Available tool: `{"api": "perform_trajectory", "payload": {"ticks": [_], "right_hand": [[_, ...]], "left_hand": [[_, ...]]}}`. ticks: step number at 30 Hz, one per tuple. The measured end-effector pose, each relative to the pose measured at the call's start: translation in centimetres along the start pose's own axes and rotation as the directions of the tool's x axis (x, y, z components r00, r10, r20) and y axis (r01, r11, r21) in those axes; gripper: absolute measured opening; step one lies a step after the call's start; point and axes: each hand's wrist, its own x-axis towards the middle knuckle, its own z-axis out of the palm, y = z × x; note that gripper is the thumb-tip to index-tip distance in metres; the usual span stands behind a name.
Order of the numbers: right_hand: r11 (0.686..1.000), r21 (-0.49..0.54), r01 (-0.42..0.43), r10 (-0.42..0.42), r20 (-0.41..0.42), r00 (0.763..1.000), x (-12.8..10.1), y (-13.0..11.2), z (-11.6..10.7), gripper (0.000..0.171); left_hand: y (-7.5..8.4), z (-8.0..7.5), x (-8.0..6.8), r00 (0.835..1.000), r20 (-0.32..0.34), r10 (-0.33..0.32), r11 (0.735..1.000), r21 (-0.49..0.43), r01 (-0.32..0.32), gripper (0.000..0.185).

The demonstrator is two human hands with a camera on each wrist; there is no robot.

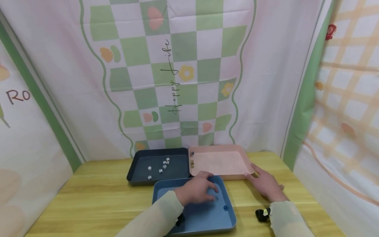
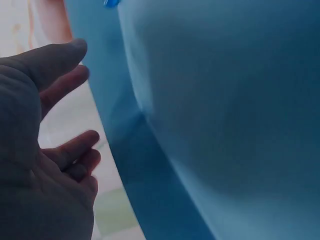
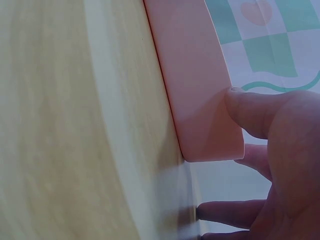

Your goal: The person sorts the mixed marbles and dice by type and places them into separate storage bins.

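My left hand (image 1: 204,189) hovers over the far part of a blue tray (image 1: 229,223), fingers relaxed and holding nothing. In the left wrist view the left hand (image 2: 82,95) is spread beside the blue tray's wall (image 2: 125,165). A small blue bead (image 1: 225,207) lies in that tray near its right side. My right hand (image 1: 259,177) rests on the wooden table (image 1: 97,200). Its thumb (image 3: 245,107) touches the near right corner of a pink tray (image 3: 195,85). In the head view the pink tray (image 1: 220,163) has two small pieces at its left edge.
A dark navy tray (image 1: 134,171) with several white dice (image 1: 161,165) sits left of the pink tray, behind the blue one. A checked cloth backdrop (image 1: 177,72) hangs behind the table and cloth walls close both sides. Bare tabletop shows left and right of the trays.
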Motion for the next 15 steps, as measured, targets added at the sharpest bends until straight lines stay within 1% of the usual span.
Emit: {"api": "perform_trajectory", "payload": {"ticks": [2, 4, 7, 10, 11, 15], "right_hand": [[1.0, 0.004, 0.004, -0.004, -0.002, 1.0, 0.0, 0.0, 0.0, 0.093], [1.0, 0.006, 0.01, -0.01, -0.004, 1.0, 0.0, 0.1, 0.0, 0.091], [1.0, 0.005, 0.015, -0.015, -0.008, 1.0, 0.0, 0.1, 0.0, 0.09], [1.0, 0.002, 0.016, -0.016, -0.01, 1.0, 0.0, 0.2, 0.1, 0.09], [1.0, 0.002, 0.016, -0.016, -0.011, 1.0, 0.1, 0.2, 0.1, 0.09], [1.0, 0.005, 0.017, -0.017, -0.012, 1.0, 0.0, 0.2, 0.1, 0.091]], "left_hand": [[0.5, 0.3, 0.0, 0.999, 0.029, 0.041, 0.999, 0.023, -0.041, 0.019], [1.0, 0.6, 0.2, 0.996, 0.044, 0.073, 0.996, 0.049, -0.075, 0.018], [1.9, 0.9, 0.5, 0.993, 0.069, 0.093, 0.992, 0.075, -0.098, 0.019], [2.7, 1.1, 0.8, 0.993, 0.083, 0.079, 0.99, 0.108, -0.088, 0.023], [2.8, 1.2, 0.8, 0.994, 0.083, 0.065, 0.991, 0.114, -0.074, 0.024], [3.3, 1.9, 1.2, 0.998, 0.061, 0.019, 0.987, 0.159, -0.029, 0.023]]}}
